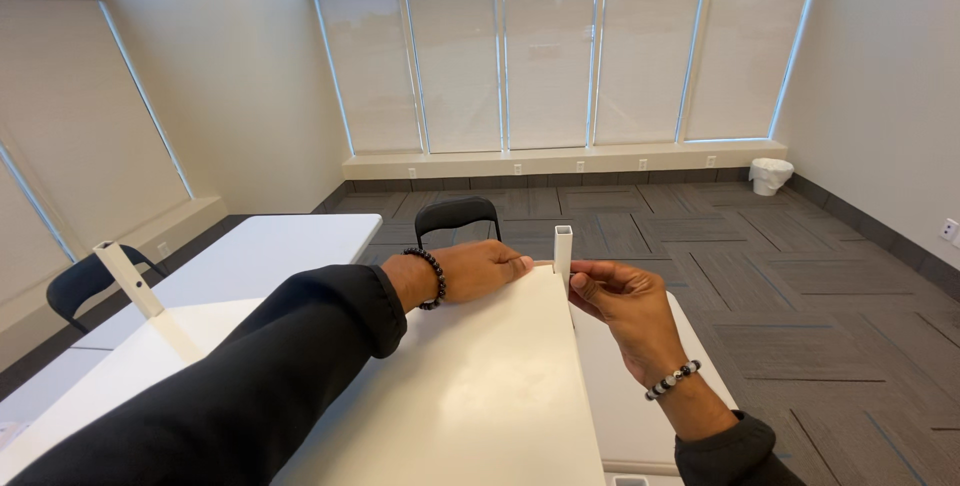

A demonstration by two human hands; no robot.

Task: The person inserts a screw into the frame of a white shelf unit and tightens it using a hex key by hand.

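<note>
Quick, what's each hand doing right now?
Left hand: resting flat on the white panel, open.
Right hand: pinching the white square tube.

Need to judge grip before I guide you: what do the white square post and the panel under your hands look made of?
White square post: hollow at its open top, thin walls, smooth matte white; looks like painted metal tube, possibly plastic. Panel: flat, smooth, satin off-white; probably laminated board or coated metal.

Black long sleeves on both arms, dark round-bead bracelet at left hand (pixel 480 268) wrist, black-and-white bead bracelet at right hand (pixel 625 306) wrist, hands bare.
</note>
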